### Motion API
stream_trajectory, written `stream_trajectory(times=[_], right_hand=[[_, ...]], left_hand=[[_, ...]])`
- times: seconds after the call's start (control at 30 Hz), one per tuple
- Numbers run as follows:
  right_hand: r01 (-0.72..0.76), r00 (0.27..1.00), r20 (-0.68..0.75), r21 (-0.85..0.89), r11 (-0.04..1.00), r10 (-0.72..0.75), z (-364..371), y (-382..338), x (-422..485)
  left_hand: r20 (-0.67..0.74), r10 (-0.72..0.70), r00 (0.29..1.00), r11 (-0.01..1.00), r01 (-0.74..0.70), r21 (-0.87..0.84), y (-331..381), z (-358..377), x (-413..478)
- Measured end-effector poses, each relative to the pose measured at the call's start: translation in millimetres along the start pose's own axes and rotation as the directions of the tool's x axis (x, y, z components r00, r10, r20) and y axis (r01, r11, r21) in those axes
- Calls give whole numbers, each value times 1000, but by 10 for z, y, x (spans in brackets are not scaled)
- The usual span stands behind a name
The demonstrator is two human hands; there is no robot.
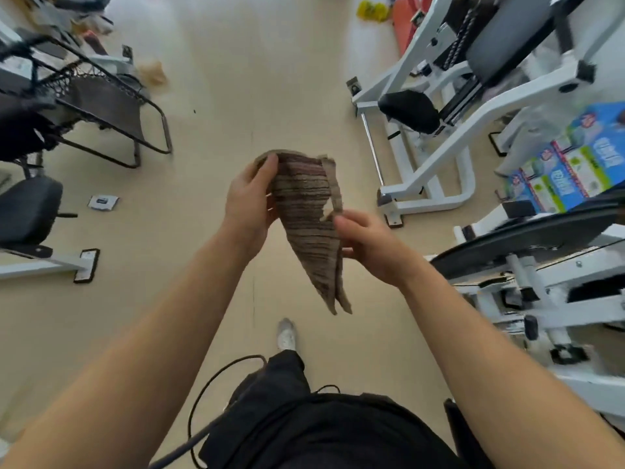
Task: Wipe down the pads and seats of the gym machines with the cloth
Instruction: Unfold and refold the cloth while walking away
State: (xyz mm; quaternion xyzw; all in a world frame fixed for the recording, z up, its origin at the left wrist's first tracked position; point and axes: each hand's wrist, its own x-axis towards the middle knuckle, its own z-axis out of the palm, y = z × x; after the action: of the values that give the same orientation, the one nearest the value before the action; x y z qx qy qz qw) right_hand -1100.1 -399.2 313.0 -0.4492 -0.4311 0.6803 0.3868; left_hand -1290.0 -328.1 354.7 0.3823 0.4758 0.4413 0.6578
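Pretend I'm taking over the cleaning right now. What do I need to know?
Left hand: gripping the top edge of the cloth.
Right hand: pinching the cloth's other side; the rest hangs down between both hands.
Where things are: you stand on open floor, touching no machine. A white machine with a black seat is ahead on the right, another black seat on the left.
Done: no wiping shows here.
Left: probably fold the cloth, then wipe each seat and pad.
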Motion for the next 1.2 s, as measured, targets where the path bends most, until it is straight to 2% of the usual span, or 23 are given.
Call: stream_trajectory(times=[0.1,0.17,0.27,0.33,0.4,0.53,0.67,0.77,0.83,0.9,0.93,1.07,1.2], right_hand=[[-18,988,-153,99,995,33,-11,-13,455],[-15,960,-277,103,995,44,-25,-84,758],[-33,909,-411,89,996,66,-214,-164,1198],[-58,888,-448,124,991,108,-414,-227,1388],[-83,874,-461,170,982,153,-657,-292,1521],[-158,810,-539,177,971,230,-1253,-369,1735],[-197,698,-681,117,973,223,-1891,-423,2002],[-245,668,-724,5,969,172,-2391,-502,2171],[-331,648,-750,-117,936,135,-2723,-585,2281],[-402,652,-750,-216,890,113,-3017,-672,2360],[-425,654,-749,-245,871,108,-3171,-709,2392],[-494,614,-785,-302,815,82,-3745,-962,2384],[-576,502,-863,-281,767,61,-4303,-1082,2269]], left_hand=[[90,-244,966,967,249,-57,-316,-136,508],[140,-355,924,934,357,11,-464,-233,778],[258,-436,862,900,409,152,-482,-265,1288],[327,-481,814,872,405,275,-427,-230,1624],[337,-494,802,856,380,350,-385,-138,1942],[256,-401,879,845,248,473,-334,242,2637],[332,-360,872,785,90,613,-337,799,3245],[441,-287,850,621,-186,762,-360,1303,3624],[524,-258,811,441,-384,811,-376,1664,3865],[554,-280,784,244,-500,831,-423,2006,4086],[558,-287,779,183,-527,830,-448,2184,4194],[624,-280,729,59,-636,769,-503,2895,4590],[696,-370,615,31,-741,671,-578,3603,4889]])
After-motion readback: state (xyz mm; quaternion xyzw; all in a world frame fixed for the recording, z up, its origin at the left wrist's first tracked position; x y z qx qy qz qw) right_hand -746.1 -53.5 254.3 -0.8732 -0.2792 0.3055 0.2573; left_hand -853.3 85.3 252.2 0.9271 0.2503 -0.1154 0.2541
